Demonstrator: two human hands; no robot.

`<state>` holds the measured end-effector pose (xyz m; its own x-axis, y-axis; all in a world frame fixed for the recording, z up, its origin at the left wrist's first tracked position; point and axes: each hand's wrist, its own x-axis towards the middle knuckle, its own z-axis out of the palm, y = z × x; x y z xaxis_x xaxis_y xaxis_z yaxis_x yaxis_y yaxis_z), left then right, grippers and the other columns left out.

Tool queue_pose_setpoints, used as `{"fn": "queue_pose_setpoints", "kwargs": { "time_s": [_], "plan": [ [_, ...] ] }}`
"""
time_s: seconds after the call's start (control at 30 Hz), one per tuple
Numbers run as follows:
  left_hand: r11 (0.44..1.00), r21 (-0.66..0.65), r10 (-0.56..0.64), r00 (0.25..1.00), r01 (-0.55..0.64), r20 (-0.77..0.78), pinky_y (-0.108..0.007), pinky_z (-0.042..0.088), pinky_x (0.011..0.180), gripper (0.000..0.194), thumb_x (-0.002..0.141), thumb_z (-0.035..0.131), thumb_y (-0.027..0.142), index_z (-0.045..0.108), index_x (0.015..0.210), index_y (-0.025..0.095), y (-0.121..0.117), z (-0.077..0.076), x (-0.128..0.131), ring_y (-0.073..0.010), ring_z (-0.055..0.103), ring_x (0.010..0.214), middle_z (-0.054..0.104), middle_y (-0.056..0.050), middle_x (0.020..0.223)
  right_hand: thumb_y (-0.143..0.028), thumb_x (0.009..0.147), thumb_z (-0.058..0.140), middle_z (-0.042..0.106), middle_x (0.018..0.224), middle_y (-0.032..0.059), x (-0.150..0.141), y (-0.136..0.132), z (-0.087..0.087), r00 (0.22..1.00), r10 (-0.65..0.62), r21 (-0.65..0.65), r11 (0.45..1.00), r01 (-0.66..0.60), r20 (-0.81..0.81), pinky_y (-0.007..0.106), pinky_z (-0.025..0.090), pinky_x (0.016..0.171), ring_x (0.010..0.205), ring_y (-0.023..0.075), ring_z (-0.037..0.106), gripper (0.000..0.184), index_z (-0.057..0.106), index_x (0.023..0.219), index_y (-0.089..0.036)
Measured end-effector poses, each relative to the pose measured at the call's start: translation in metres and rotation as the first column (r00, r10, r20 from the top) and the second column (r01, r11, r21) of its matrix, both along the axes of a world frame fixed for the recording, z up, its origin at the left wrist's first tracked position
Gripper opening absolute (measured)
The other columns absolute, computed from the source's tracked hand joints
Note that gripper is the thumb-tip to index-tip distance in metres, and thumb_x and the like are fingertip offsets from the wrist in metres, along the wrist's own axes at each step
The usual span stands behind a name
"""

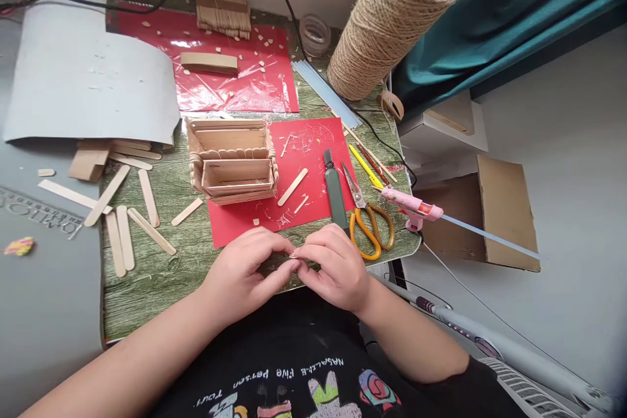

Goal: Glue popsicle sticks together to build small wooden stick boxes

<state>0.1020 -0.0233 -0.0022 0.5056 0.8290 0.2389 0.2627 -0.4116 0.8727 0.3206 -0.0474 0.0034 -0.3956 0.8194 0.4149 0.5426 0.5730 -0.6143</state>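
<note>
My left hand and my right hand meet at the table's front edge, fingertips pinched together. Between them shows a tiny pale bit that looks like a piece of craft stick, mostly hidden by the fingers. Beyond the hands stands a box built of craft sticks, with two compartments, partly on a red sheet. A loose craft stick lies on that sheet. Close to my right hand are a green-handled cutter and scissors with orange handles.
A pink glue gun rests at the table's right edge, its glue stick jutting out. Loose craft sticks lie on the left. Behind stand a big twine spool, pale glue sticks and a stick bundle. Black cables cross the back.
</note>
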Motion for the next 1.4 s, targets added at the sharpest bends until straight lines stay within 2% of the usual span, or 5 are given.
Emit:
{"fn": "queue_pose_setpoints", "kwargs": {
  "time_s": [0.2,0.33,0.63,1.2,1.4],
  "plan": [
    [0.997,0.081,0.008,0.995,-0.016,0.097,-0.029,0.054,0.082,0.012,0.095,0.075,0.018,0.068,0.104,0.021,0.004,0.001,-0.006,-0.0135,0.070,0.085,0.076,0.000,0.093,-0.014,0.090,0.072,0.072,0.102,0.0065,-0.008,-0.001,0.005,0.970,-0.088,-0.212,0.976,0.039,-0.227,0.039,0.059,0.082,0.093,0.0210,0.069,0.036,0.067,0.122,-0.027],
    [0.970,0.244,-0.016,0.991,-0.018,0.136,-0.032,0.053,0.084,0.020,0.091,0.080,0.017,0.070,0.108,0.021,0.003,0.002,-0.010,-0.0155,0.068,0.089,0.075,-0.002,0.098,-0.021,0.095,0.071,0.073,0.098,0.0057,-0.013,-0.005,0.006,0.859,-0.196,-0.526,0.845,-0.097,-0.473,0.036,0.061,0.085,0.092,0.0190,0.071,0.012,0.074,0.107,-0.025],
    [0.947,0.319,0.008,0.997,-0.031,0.073,-0.033,0.056,0.085,0.016,0.096,0.073,0.020,0.069,0.111,0.023,-0.002,0.002,-0.012,-0.0163,0.068,0.089,0.077,-0.003,0.099,-0.042,0.096,0.074,0.075,0.090,0.0046,-0.026,-0.013,-0.005,0.677,-0.319,-0.676,0.643,-0.360,-0.663,0.033,0.060,0.082,0.085,0.0174,0.070,0.021,0.079,0.091,-0.022],
    [0.977,0.205,-0.084,0.992,0.063,0.096,-0.034,0.058,0.086,0.031,0.092,0.076,0.012,0.069,0.119,0.026,0.004,0.001,-0.007,-0.0166,0.071,0.093,0.080,-0.004,0.108,-0.037,0.089,0.083,0.077,0.089,0.0055,-0.016,-0.011,0.002,0.764,-0.319,-0.688,0.693,-0.216,-0.561,0.033,0.061,0.075,0.080,0.0178,0.072,0.015,0.081,0.086,-0.023],
    [0.982,0.186,-0.044,0.994,0.025,0.097,-0.035,0.058,0.084,0.018,0.095,0.074,0.019,0.072,0.111,0.027,0.007,0.002,-0.008,-0.0168,0.072,0.090,0.081,-0.003,0.105,-0.040,0.085,0.086,0.074,0.096,0.0054,-0.022,-0.011,0.003,0.675,-0.397,-0.729,0.608,-0.314,-0.622,0.032,0.062,0.078,0.086,0.0175,0.071,0.021,0.076,0.091,-0.023]
  ]
}}
